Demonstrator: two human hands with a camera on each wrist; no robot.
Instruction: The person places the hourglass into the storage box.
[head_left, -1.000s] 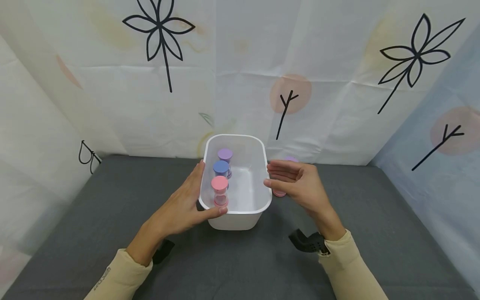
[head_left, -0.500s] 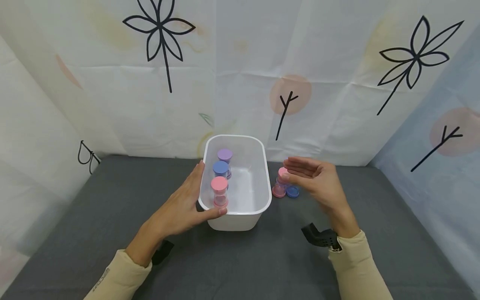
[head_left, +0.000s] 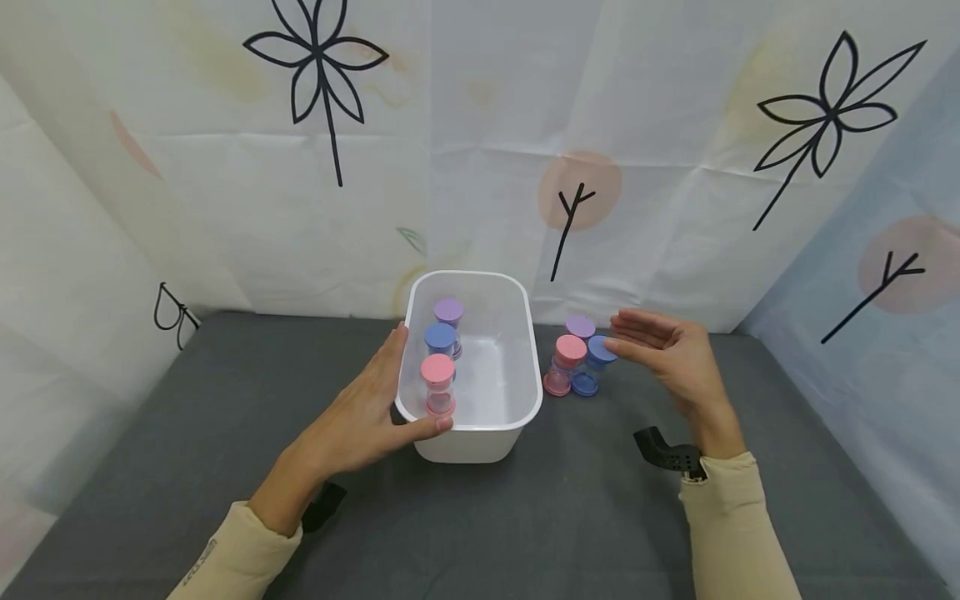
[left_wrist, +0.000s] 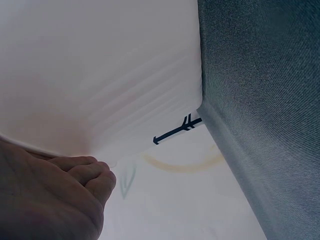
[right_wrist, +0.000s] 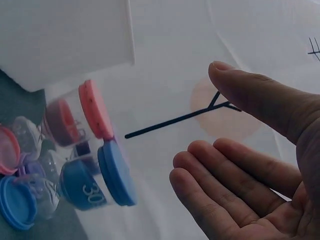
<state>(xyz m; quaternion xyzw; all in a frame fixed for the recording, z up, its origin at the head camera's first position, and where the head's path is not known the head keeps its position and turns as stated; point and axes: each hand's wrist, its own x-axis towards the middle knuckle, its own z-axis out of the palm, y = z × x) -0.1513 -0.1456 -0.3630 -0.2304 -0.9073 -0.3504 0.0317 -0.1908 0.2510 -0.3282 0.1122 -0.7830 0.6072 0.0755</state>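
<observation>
My left hand [head_left: 362, 406] lies along the left side of a white plastic bin [head_left: 469, 446], fingers straight against the outer wall and thumb at the near rim. Inside the bin, a purple-capped sand timer [head_left: 449, 312], a blue-capped one [head_left: 440, 337] and a pink-capped one [head_left: 438, 385] stand in a row by the left wall. Right of the bin stand pink [head_left: 567, 358], blue [head_left: 597, 354] and purple [head_left: 580, 326] sand timers, close together. Just right of them my right hand [head_left: 671, 350] is held in the air, fingers extended and thumb apart, holding nothing.
The dark grey cloth-covered table [head_left: 480, 533] extends around the bin on both sides and in front. A white printed fabric backdrop [head_left: 480, 192] rises behind the bin and at both sides. Black straps with camera mounts [head_left: 667, 454] sit at the wrists.
My right hand has moved right, from beside the bin's right rim to beyond the loose sand timers, uncovering all three of them. The left hand and the bin have stayed in place.
</observation>
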